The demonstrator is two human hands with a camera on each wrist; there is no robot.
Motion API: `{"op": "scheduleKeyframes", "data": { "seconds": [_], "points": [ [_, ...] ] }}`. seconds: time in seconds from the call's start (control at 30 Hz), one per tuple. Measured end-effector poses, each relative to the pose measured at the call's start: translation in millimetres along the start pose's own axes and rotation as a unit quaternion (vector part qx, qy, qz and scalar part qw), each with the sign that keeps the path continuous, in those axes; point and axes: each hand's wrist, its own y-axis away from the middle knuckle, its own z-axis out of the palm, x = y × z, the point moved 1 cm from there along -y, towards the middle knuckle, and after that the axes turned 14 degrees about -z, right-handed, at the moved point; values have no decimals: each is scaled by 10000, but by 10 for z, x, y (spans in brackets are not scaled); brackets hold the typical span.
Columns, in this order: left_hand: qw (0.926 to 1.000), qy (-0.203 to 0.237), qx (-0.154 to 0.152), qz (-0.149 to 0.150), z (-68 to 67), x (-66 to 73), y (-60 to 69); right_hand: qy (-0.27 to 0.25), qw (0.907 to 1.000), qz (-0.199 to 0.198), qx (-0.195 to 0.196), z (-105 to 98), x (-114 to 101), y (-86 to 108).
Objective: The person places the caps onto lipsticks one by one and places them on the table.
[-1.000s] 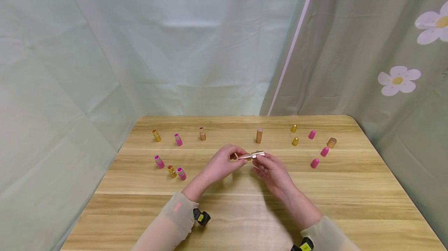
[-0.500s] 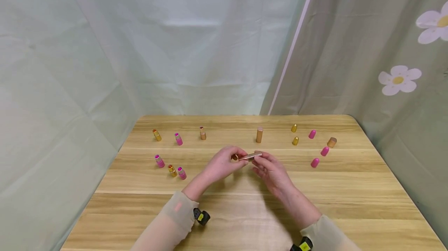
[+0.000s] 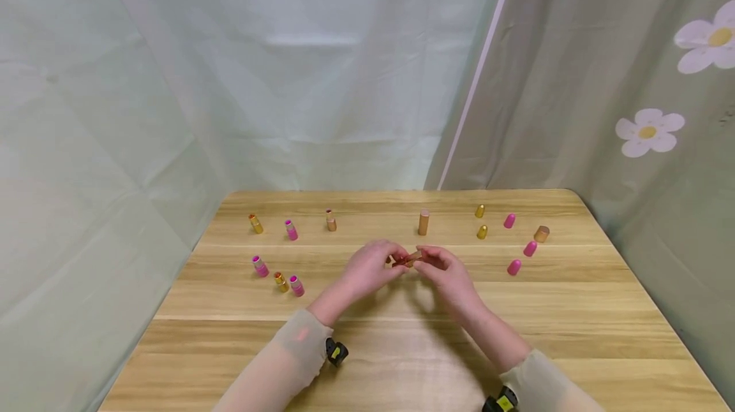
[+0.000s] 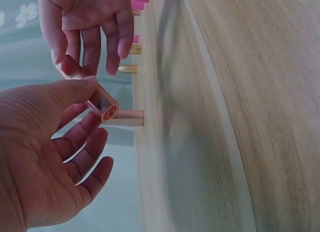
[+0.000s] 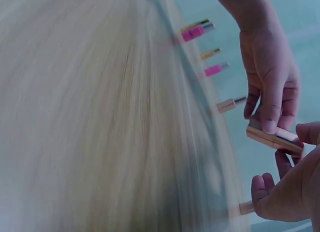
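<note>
My left hand pinches between thumb and fingertips, its spare fingers loosely bent beside them; facing those tips, my right hand pinches too, left forearm and right forearm slanting back.

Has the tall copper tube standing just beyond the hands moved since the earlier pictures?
No: in the head view, the tall copper tube keeps its spot against the back edge of the table.

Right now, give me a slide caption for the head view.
Left hand and right hand pinch a copper-coloured tube above a wooden table.
</note>
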Motion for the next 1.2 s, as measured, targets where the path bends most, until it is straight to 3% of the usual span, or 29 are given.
{"op": "scheduleKeyframes", "data": {
  "seconds": [0.17,0.3,0.4,0.63,0.8,0.9,1.2],
  "points": [
    [9999,129,-43,-100,28,-42,-82,367,9987,-191,-297,-136,-27,0],
    [9986,290,-88,-432,24,-65,-184,948,9933,-363,-548,-281,-43,-11],
    [9971,360,-107,-665,18,-62,-275,1375,9862,-516,-765,-390,-60,-23],
    [9956,363,-5,-864,80,-154,-521,2325,9607,-841,-1265,-583,-63,-33],
    [9933,392,153,-1076,143,-235,-649,2675,9492,-886,-1402,-672,-33,5],
    [9922,451,131,-1157,174,-265,-712,2801,9455,-880,-1405,-706,-24,32],
    [9900,514,84,-1308,238,-297,-872,2780,9485,-684,-1359,-735,-15,73]
  ]
}}
